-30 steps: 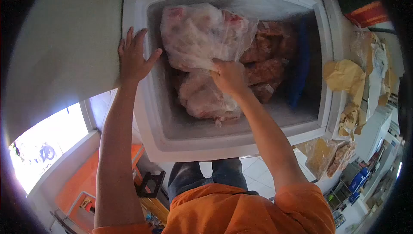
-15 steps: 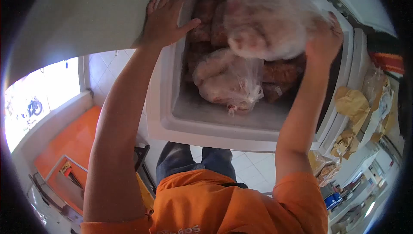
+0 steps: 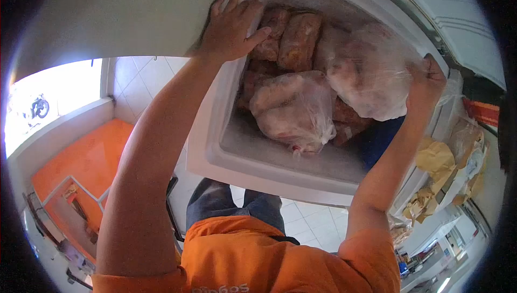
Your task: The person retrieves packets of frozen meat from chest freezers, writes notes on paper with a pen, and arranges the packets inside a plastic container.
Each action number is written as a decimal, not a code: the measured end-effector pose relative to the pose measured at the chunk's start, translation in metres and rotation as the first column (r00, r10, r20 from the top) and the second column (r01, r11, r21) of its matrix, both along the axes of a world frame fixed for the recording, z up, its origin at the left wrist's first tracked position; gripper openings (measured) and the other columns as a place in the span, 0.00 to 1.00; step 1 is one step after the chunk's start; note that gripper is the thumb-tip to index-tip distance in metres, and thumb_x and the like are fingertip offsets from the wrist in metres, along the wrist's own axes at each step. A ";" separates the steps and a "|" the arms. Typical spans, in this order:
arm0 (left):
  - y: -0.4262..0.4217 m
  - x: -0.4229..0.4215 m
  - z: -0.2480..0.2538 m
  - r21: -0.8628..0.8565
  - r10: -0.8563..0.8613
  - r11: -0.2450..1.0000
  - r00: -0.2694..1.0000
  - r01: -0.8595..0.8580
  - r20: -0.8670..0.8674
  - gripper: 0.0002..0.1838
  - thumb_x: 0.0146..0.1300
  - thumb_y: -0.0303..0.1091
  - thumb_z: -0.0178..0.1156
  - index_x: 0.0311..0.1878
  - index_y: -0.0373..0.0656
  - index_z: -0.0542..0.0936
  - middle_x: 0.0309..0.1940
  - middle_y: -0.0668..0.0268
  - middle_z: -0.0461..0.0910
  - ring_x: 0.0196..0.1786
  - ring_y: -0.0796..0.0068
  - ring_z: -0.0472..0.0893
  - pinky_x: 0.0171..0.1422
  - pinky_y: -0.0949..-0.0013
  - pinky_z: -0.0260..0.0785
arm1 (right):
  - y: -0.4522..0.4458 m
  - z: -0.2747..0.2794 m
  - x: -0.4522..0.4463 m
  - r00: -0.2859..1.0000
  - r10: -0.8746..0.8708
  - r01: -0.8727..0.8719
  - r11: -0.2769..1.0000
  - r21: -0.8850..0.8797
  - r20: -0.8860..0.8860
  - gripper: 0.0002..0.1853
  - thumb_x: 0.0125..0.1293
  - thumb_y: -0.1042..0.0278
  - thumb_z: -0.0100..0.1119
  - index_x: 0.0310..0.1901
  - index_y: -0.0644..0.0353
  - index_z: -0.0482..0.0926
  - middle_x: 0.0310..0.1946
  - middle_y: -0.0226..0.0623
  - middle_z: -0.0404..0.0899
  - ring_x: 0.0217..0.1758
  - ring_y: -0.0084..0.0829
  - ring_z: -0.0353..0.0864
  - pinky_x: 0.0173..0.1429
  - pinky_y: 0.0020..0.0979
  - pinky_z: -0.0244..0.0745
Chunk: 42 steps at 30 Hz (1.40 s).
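My left hand (image 3: 231, 26) rests on the left rim of a white chest freezer (image 3: 258, 177), its fingers spread. At the right side, my right hand (image 3: 427, 80) is closed on the gathered end of a clear plastic bag of frozen meat (image 3: 371, 72), pale pink and frosted. This bag leans over the freezer's right part, on or just above the packages. A second clear bag of pale meat (image 3: 293, 104) lies in the middle, knotted at its lower end. Brown wrapped blocks (image 3: 300, 40) sit behind and beneath the bags. My right forearm partly hides a blue item (image 3: 379, 142).
The raised freezer lid (image 3: 458, 13) is at the upper right. Brown paper (image 3: 433, 161) and plastic wrapping lie beyond the right rim. A grey panel (image 3: 124, 13) borders the left side. An orange surface (image 3: 81, 156) stands below a bright window.
The bag in my right hand has moved down and to the right, uncovering brown blocks behind it. The blue item now shows. My left hand stays on the rim while the view has shifted.
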State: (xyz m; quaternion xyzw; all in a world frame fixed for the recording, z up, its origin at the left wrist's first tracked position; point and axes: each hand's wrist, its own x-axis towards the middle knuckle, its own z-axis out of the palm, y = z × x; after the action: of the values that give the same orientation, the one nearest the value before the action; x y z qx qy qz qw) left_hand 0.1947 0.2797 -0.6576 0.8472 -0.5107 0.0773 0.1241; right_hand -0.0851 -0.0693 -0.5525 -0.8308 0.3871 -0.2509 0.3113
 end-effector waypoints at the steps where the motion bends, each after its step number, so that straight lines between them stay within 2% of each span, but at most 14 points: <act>1: 0.001 0.001 0.002 0.012 0.004 1.000 1.000 -0.003 -0.014 0.36 0.73 0.59 0.59 0.76 0.50 0.67 0.75 0.60 0.70 0.85 0.55 0.56 0.83 0.35 0.45 | 0.004 0.006 0.008 0.999 0.027 -0.028 0.999 -0.042 -0.032 0.25 0.59 0.71 0.72 0.58 0.72 0.84 0.52 0.51 0.88 0.56 0.37 0.87 0.62 0.32 0.77; 5: 0.001 -0.001 0.008 -0.011 -0.002 1.000 0.997 0.001 -0.080 0.38 0.71 0.60 0.60 0.77 0.51 0.67 0.77 0.59 0.68 0.84 0.53 0.57 0.83 0.35 0.45 | 0.049 0.006 0.058 0.997 0.071 -0.072 0.988 -0.139 -0.010 0.24 0.59 0.64 0.71 0.56 0.67 0.85 0.53 0.55 0.87 0.59 0.49 0.86 0.66 0.42 0.77; 7: 0.000 0.003 0.010 -0.038 0.002 0.999 0.997 -0.005 -0.081 0.39 0.71 0.61 0.60 0.77 0.49 0.67 0.77 0.54 0.68 0.83 0.51 0.59 0.83 0.36 0.46 | 0.082 -0.006 0.071 0.983 0.162 -0.155 0.984 0.089 -0.090 0.28 0.58 0.71 0.68 0.61 0.72 0.81 0.53 0.52 0.86 0.53 0.41 0.86 0.61 0.39 0.79; 10: 0.002 0.011 0.007 -0.032 0.004 0.999 0.999 -0.005 -0.040 0.41 0.71 0.62 0.58 0.78 0.45 0.66 0.76 0.45 0.66 0.81 0.46 0.63 0.82 0.37 0.49 | 0.164 -0.068 0.080 0.865 0.499 -0.498 0.867 0.032 -0.047 0.19 0.62 0.68 0.62 0.54 0.65 0.83 0.45 0.55 0.87 0.48 0.55 0.86 0.56 0.50 0.80; 13: 0.008 0.018 -0.002 0.009 -0.042 0.999 0.999 0.042 -0.026 0.38 0.75 0.58 0.54 0.80 0.47 0.63 0.79 0.49 0.64 0.82 0.47 0.61 0.83 0.38 0.47 | 0.223 -0.086 0.123 0.722 0.587 -0.578 0.803 0.147 -0.368 0.12 0.64 0.67 0.60 0.46 0.60 0.87 0.38 0.54 0.88 0.41 0.55 0.89 0.47 0.54 0.82; 16: -0.002 0.008 0.013 0.021 -0.085 0.996 0.996 0.086 -0.036 0.35 0.79 0.58 0.48 0.81 0.48 0.62 0.81 0.57 0.63 0.85 0.50 0.57 0.84 0.39 0.45 | 0.252 -0.098 0.158 0.785 0.502 -0.457 0.865 0.209 -0.363 0.14 0.67 0.63 0.58 0.42 0.65 0.87 0.40 0.55 0.88 0.48 0.54 0.88 0.53 0.54 0.81; 21: 0.002 0.013 0.013 0.021 -0.137 0.990 0.986 0.140 -0.098 0.36 0.80 0.60 0.43 0.81 0.47 0.61 0.82 0.60 0.61 0.85 0.51 0.56 0.84 0.39 0.43 | 0.268 -0.077 0.135 0.956 0.280 -0.282 0.959 -0.011 -0.091 0.17 0.66 0.65 0.61 0.51 0.67 0.82 0.59 0.60 0.78 0.69 0.59 0.72 0.74 0.60 0.61; 25: -0.003 0.001 0.016 0.116 -0.036 0.992 0.998 0.042 -0.048 0.37 0.79 0.58 0.49 0.81 0.46 0.62 0.80 0.57 0.63 0.85 0.50 0.56 0.84 0.41 0.44 | 0.256 -0.047 0.039 0.975 0.224 -0.221 0.962 -0.158 -0.001 0.23 0.63 0.68 0.65 0.60 0.64 0.79 0.67 0.57 0.71 0.74 0.62 0.66 0.77 0.60 0.57; 27: -0.006 -0.004 0.022 0.133 -0.022 0.991 0.998 0.029 -0.054 0.38 0.77 0.57 0.53 0.81 0.45 0.62 0.79 0.56 0.65 0.85 0.50 0.56 0.85 0.42 0.44 | 0.234 -0.011 -0.029 0.941 0.336 -0.332 0.939 0.087 -0.033 0.27 0.62 0.68 0.67 0.64 0.60 0.77 0.69 0.55 0.69 0.74 0.61 0.66 0.77 0.58 0.59; 29: 0.004 0.008 0.017 0.088 -0.090 0.992 0.996 0.092 -0.024 0.39 0.75 0.56 0.56 0.81 0.45 0.62 0.79 0.55 0.65 0.85 0.50 0.56 0.85 0.44 0.45 | 0.238 -0.016 -0.113 0.941 0.316 -0.316 0.948 0.024 -0.122 0.27 0.64 0.65 0.68 0.64 0.60 0.76 0.69 0.52 0.70 0.74 0.57 0.66 0.76 0.55 0.61; 31: 0.003 0.005 0.024 0.073 -0.079 0.994 0.997 0.080 -0.016 0.40 0.73 0.55 0.59 0.80 0.44 0.63 0.78 0.53 0.66 0.84 0.49 0.56 0.85 0.45 0.46 | 0.243 0.000 -0.197 0.894 0.340 -0.263 0.925 0.273 -0.292 0.23 0.66 0.63 0.67 0.60 0.61 0.78 0.66 0.48 0.74 0.71 0.52 0.71 0.74 0.54 0.64; 36: 0.001 -0.018 0.020 0.098 0.023 0.995 1.000 -0.022 -0.007 0.38 0.72 0.52 0.64 0.77 0.40 0.67 0.78 0.51 0.66 0.83 0.47 0.59 0.83 0.45 0.52 | 0.308 0.020 -0.385 0.853 0.211 -0.036 0.936 0.349 -0.477 0.20 0.69 0.61 0.63 0.57 0.64 0.79 0.47 0.51 0.85 0.55 0.51 0.84 0.59 0.54 0.78; 39: -0.003 0.013 0.006 0.138 0.076 0.989 0.985 -0.055 -0.157 0.38 0.72 0.50 0.65 0.77 0.38 0.66 0.77 0.49 0.66 0.81 0.46 0.63 0.83 0.48 0.55 | 0.368 0.042 -0.443 0.729 0.327 0.065 0.842 0.536 -0.602 0.23 0.70 0.59 0.61 0.62 0.63 0.77 0.50 0.52 0.85 0.57 0.52 0.84 0.60 0.55 0.78; 42: -0.040 -0.027 0.048 -0.223 -0.015 0.968 0.857 -0.116 -0.515 0.40 0.72 0.53 0.64 0.78 0.37 0.65 0.79 0.48 0.63 0.81 0.44 0.62 0.82 0.47 0.55 | 0.441 0.004 -0.535 0.772 0.387 0.035 0.767 0.641 -0.505 0.24 0.69 0.55 0.61 0.62 0.58 0.77 0.53 0.49 0.86 0.58 0.53 0.84 0.62 0.53 0.79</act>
State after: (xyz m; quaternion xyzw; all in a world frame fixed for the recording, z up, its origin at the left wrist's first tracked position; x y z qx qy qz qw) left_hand 0.1680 0.2398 -0.6094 0.8283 -0.4230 -0.0852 0.3575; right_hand -0.6204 0.3717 -0.5485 -0.7514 0.4413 0.2042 0.4460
